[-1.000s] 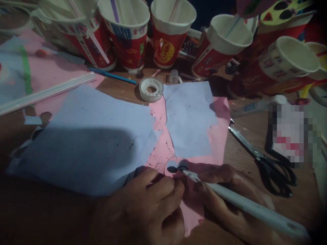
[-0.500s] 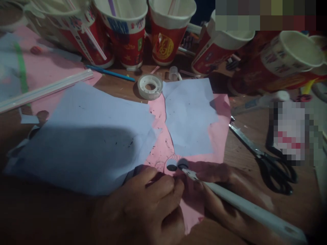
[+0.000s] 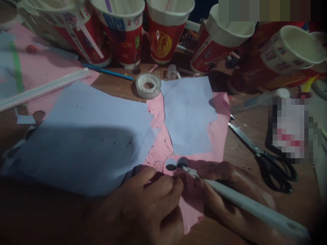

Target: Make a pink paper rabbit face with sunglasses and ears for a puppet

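Note:
My right hand is closed around a white marker, its dark tip on a small white paper disc. A second white disc with a black oval on it lies just left, on a rounded pink paper piece. My left hand has curled fingers pressed onto the pink paper beside the discs; its fingertips are partly hidden. Under the discs is a pink sheet with black specks. Pale blue-looking sheets lie to the left and above.
Black-handled scissors lie open at the right. A tape roll, a blue stick and clear-wrapped straws lie farther back. Several red-and-white paper cups, some with straws, line the back. A blurred-out object sits at the right.
The whole view has shifted slightly. Both hands stay in nearly the same place, and the marker tip is still on the right disc.

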`<action>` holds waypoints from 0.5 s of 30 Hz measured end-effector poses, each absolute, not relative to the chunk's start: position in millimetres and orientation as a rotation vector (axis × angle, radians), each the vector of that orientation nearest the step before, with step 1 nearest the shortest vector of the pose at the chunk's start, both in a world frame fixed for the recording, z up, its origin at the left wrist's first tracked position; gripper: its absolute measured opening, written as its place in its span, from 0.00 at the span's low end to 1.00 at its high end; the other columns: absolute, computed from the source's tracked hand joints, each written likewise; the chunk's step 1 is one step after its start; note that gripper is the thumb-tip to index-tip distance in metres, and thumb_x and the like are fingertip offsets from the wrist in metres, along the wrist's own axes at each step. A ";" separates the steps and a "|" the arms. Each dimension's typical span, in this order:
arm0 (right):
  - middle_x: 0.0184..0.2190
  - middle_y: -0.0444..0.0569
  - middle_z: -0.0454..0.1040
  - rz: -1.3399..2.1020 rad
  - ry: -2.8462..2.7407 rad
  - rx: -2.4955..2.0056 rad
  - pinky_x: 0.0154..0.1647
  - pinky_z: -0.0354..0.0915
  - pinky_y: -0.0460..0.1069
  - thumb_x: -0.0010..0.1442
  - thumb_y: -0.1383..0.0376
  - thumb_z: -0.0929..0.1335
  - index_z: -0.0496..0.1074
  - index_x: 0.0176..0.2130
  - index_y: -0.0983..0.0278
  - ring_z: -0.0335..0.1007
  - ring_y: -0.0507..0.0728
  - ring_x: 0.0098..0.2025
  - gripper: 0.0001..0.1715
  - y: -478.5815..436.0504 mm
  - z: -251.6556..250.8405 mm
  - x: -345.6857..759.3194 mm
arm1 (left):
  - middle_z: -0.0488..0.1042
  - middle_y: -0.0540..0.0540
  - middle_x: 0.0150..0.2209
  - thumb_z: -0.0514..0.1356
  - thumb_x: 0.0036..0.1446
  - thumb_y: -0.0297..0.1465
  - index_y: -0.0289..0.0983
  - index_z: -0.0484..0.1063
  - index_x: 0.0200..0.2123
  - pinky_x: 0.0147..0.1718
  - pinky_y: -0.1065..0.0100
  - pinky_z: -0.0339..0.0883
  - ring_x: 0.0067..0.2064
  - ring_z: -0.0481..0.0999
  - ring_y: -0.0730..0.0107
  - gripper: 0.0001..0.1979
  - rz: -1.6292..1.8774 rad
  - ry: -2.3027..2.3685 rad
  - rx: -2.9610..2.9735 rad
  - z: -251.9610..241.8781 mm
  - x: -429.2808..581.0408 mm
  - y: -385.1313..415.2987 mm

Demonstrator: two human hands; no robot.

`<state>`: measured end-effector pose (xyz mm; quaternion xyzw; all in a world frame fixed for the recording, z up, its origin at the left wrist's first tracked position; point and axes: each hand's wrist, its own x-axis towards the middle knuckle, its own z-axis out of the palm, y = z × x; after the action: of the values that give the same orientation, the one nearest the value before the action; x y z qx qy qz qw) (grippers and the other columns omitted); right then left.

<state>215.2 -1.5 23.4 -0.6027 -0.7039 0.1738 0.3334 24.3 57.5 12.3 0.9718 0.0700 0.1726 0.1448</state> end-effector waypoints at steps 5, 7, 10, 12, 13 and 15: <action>0.16 0.40 0.70 0.591 -1.795 -1.572 0.14 0.64 0.47 0.50 0.72 0.68 0.67 0.28 0.56 0.67 0.52 0.16 0.10 2.4 30.6 214.2 | 0.76 0.39 0.43 0.58 0.55 0.28 0.35 0.71 0.30 0.32 0.61 0.66 0.37 0.72 0.62 0.03 0.453 0.186 2.806 14.7 24.1 57.2; 0.17 0.40 0.70 0.618 -1.791 -1.597 0.15 0.64 0.47 0.50 0.73 0.67 0.66 0.28 0.56 0.66 0.52 0.15 0.10 2.4 32.5 214.6 | 0.76 0.39 0.42 0.58 0.55 0.27 0.35 0.71 0.30 0.32 0.61 0.66 0.37 0.72 0.63 0.03 0.417 0.216 2.802 17.0 23.9 57.7; 0.18 0.39 0.70 0.589 -1.758 -1.630 0.16 0.65 0.46 0.53 0.72 0.67 0.65 0.32 0.57 0.67 0.52 0.17 0.10 0.5 32.0 214.3 | 0.75 0.40 0.43 0.57 0.56 0.27 0.36 0.71 0.31 0.33 0.61 0.66 0.39 0.72 0.62 0.03 0.386 0.186 2.815 19.2 22.5 60.3; 0.20 0.40 0.71 0.547 -1.777 -1.609 0.18 0.66 0.45 0.54 0.72 0.67 0.66 0.32 0.58 0.70 0.52 0.20 0.08 -1.3 29.3 214.2 | 0.75 0.40 0.43 0.57 0.57 0.28 0.36 0.70 0.32 0.33 0.62 0.66 0.39 0.72 0.62 0.03 0.395 0.120 2.832 18.8 21.4 62.3; 0.20 0.40 0.72 0.526 -1.787 -1.588 0.17 0.66 0.45 0.54 0.71 0.66 0.66 0.32 0.59 0.70 0.51 0.20 0.07 -2.2 27.5 214.3 | 0.75 0.40 0.44 0.57 0.57 0.28 0.36 0.70 0.32 0.33 0.62 0.66 0.39 0.72 0.62 0.03 0.388 0.106 2.840 18.1 21.1 62.8; 0.21 0.41 0.72 0.493 -1.790 -1.567 0.18 0.67 0.46 0.56 0.70 0.64 0.67 0.32 0.59 0.71 0.52 0.20 0.05 -3.5 24.2 214.7 | 0.74 0.39 0.45 0.57 0.57 0.29 0.35 0.70 0.32 0.33 0.61 0.66 0.40 0.72 0.62 0.04 0.373 0.107 2.846 15.7 21.2 62.2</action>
<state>214.7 -3.5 24.2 -0.6045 -0.6907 0.1901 0.3485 21.2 62.2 15.7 0.9818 0.0369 0.1287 0.1344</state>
